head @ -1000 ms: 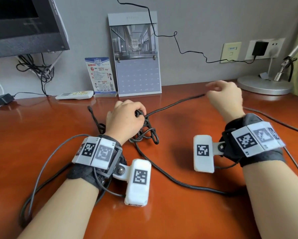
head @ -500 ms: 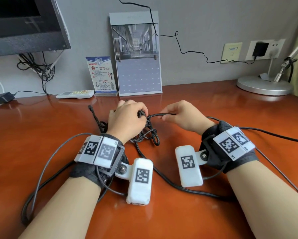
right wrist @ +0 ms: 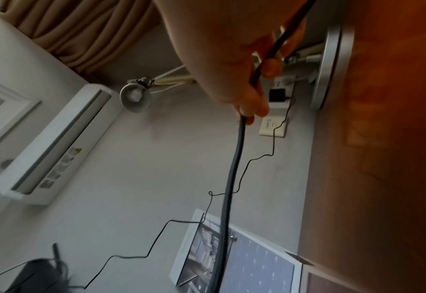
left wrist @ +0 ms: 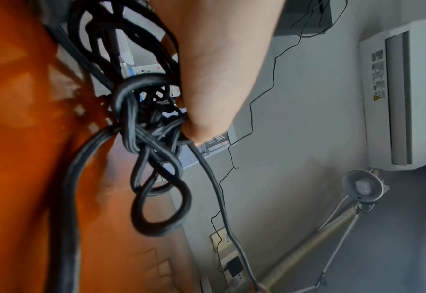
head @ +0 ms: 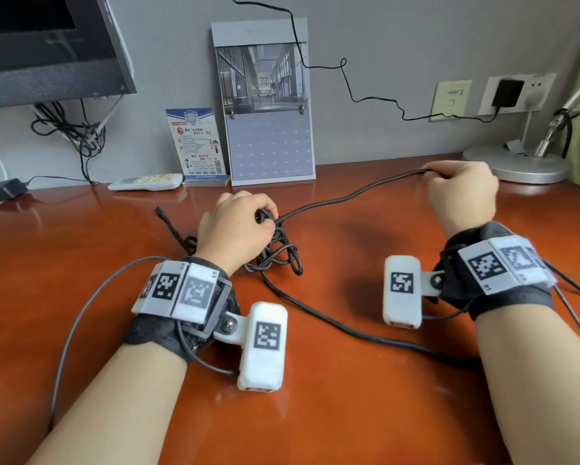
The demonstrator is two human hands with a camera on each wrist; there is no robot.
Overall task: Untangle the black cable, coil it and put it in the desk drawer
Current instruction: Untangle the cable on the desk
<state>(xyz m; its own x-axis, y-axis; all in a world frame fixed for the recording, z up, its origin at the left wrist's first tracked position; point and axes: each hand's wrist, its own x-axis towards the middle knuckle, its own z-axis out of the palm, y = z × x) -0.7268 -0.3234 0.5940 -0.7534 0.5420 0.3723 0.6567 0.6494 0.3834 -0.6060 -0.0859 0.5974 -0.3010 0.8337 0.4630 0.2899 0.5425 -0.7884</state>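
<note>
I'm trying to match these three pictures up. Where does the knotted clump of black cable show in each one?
Head view: the knotted clump lies mid-desk, under and beside the left hand.
Left wrist view: it fills the upper left, gripped by the fingers.
Right wrist view: the clump is not in it; only the stretched black cable shows.
Shared landmark: the wall calendar.
</note>
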